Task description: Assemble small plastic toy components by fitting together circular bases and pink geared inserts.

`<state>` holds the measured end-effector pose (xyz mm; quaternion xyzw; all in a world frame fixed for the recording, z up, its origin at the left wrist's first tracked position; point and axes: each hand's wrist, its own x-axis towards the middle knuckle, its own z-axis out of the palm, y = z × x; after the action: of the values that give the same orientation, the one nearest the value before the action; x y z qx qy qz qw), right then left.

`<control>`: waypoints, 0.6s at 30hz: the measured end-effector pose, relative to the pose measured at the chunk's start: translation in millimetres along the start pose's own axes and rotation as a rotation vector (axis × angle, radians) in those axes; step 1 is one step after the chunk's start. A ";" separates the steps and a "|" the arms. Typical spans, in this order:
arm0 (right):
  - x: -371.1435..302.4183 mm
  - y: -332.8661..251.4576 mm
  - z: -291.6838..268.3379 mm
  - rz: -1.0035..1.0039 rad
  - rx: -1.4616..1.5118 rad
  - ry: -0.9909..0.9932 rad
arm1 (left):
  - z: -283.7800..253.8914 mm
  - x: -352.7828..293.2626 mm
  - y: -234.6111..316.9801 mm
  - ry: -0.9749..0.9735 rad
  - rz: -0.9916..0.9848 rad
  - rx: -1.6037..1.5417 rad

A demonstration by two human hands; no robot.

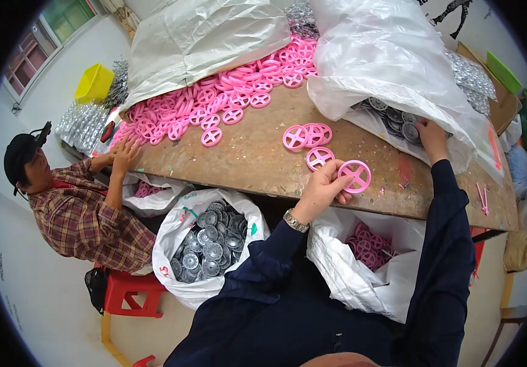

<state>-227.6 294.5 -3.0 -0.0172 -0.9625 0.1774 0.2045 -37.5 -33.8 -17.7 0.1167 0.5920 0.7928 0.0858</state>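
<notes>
My left hand (323,191) pinches a pink plastic wheel (355,177) with a cross of spokes, holding it over the table's near edge. Just beyond it lies a small group of the same pink wheels (295,137), one of them close to my fingers. My right hand (430,137) reaches into the mouth of a large white plastic bag (392,92), its fingers closed at the edge of a grey plastic disc (410,131). More grey discs lie around it, and some fingertips are hidden among them.
A big heap of pink wheels (239,82) spills from another sack (208,43) across the wooden table (251,153). Below its edge stand a sack of grey discs (211,244) and a sack of pink parts (367,248). A co-worker (80,202) sits at left, hands at the heap.
</notes>
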 end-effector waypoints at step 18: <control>-26.7 -45.4 -9.6 -0.090 -0.130 0.146 | 4.5 1.9 -1.2 0.040 0.031 0.043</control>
<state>-197.5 252.4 10.6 -0.0003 -0.9543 0.1035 0.2804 -38.0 -28.8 -17.4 0.1119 0.6085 0.7834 0.0589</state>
